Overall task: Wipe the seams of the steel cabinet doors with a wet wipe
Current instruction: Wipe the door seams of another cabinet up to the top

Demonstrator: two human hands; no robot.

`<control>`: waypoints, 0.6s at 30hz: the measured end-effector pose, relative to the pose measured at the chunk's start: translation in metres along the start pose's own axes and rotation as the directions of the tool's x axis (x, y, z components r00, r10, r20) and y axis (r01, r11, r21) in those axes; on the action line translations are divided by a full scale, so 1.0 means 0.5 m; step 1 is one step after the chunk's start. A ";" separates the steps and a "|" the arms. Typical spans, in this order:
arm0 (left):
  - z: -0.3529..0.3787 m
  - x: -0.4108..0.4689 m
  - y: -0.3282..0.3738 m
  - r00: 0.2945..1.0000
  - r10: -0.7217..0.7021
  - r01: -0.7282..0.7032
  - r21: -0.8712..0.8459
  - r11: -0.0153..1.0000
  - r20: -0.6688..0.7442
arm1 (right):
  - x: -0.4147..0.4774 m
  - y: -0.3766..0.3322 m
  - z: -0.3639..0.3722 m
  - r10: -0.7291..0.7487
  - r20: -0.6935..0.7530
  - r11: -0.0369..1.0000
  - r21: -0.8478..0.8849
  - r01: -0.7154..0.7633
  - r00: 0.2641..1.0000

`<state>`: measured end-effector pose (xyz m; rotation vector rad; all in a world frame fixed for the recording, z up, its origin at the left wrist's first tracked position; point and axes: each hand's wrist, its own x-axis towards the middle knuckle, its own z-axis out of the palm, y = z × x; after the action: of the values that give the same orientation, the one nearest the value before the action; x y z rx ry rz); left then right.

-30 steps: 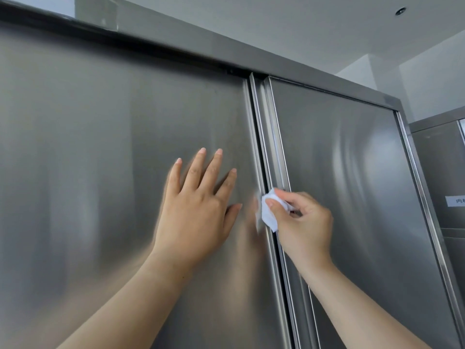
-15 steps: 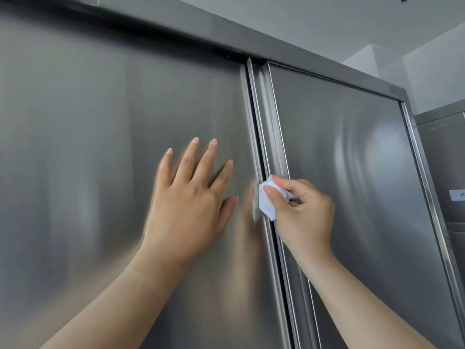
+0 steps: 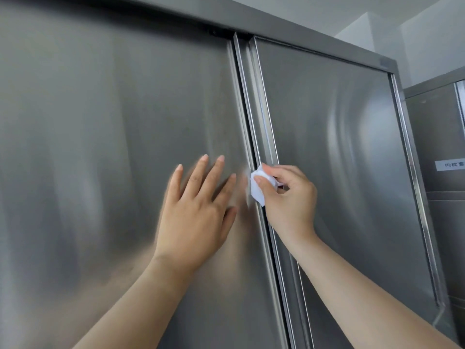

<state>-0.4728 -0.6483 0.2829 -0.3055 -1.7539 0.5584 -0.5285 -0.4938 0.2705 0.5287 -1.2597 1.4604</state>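
the left hand (image 3: 196, 217) lies flat, fingers straight, on the left door (image 3: 100, 147), just left of the seam (image 3: 247, 109). the seam runs nearly upright, leaning left toward its top. the wet wipe (image 3: 256, 190) sits on it, pinched by the right hand (image 3: 289, 200), so the stroke likely follows that line.

Two bare hands up: left hand (image 3: 196, 222), right hand (image 3: 292, 200). One folded white wet wipe (image 3: 256, 190). Two brushed-steel doors: left door (image 3: 100, 147), right door (image 3: 339, 172). One white paper label (image 3: 450, 164).
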 end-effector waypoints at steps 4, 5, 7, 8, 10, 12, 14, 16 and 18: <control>0.007 0.001 -0.001 1.000 -0.003 0.003 0.025 1.000 -0.013 | -0.072 0.026 -0.031 -0.017 -0.009 0.999 -0.037 0.017 1.000; 0.010 0.000 -0.001 1.000 0.002 -0.001 0.030 1.000 -0.013 | -0.087 0.030 -0.039 -0.003 -0.004 1.000 -0.027 0.003 1.000; 0.011 -0.002 -0.001 1.000 0.005 -0.004 0.038 0.999 -0.015 | -0.090 0.031 -0.042 0.026 0.003 1.000 -0.017 -0.026 1.000; 0.011 -0.001 -0.001 1.000 0.004 -0.004 0.041 0.999 -0.019 | -0.079 0.028 -0.037 0.038 0.000 0.999 -0.014 -0.038 0.999; 0.012 0.000 -0.001 1.000 0.007 -0.006 0.045 0.999 -0.024 | -0.052 0.017 -0.023 0.071 -0.017 0.997 0.006 -0.071 0.997; 0.013 0.000 -0.001 1.000 0.008 -0.007 0.040 0.999 -0.029 | -0.043 0.011 -0.014 0.090 -0.034 0.996 0.021 -0.089 0.995; 0.013 -0.002 0.000 0.999 0.006 -0.005 0.033 0.999 -0.031 | -0.065 0.013 -0.018 0.098 -0.046 0.995 0.031 -0.097 0.994; 0.012 -0.002 0.000 1.000 0.005 -0.004 0.042 0.999 -0.029 | -0.101 0.022 -0.032 0.106 -0.046 0.994 0.037 -0.104 0.993; 0.012 -0.001 -0.001 1.000 0.008 -0.006 0.049 0.999 -0.029 | -0.120 0.027 -0.044 0.120 -0.037 0.992 0.043 -0.118 0.992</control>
<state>-0.4786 -0.6501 0.2815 -0.2840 -1.7087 0.5985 -0.5153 -0.4980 0.2067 0.4564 -1.2505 1.5920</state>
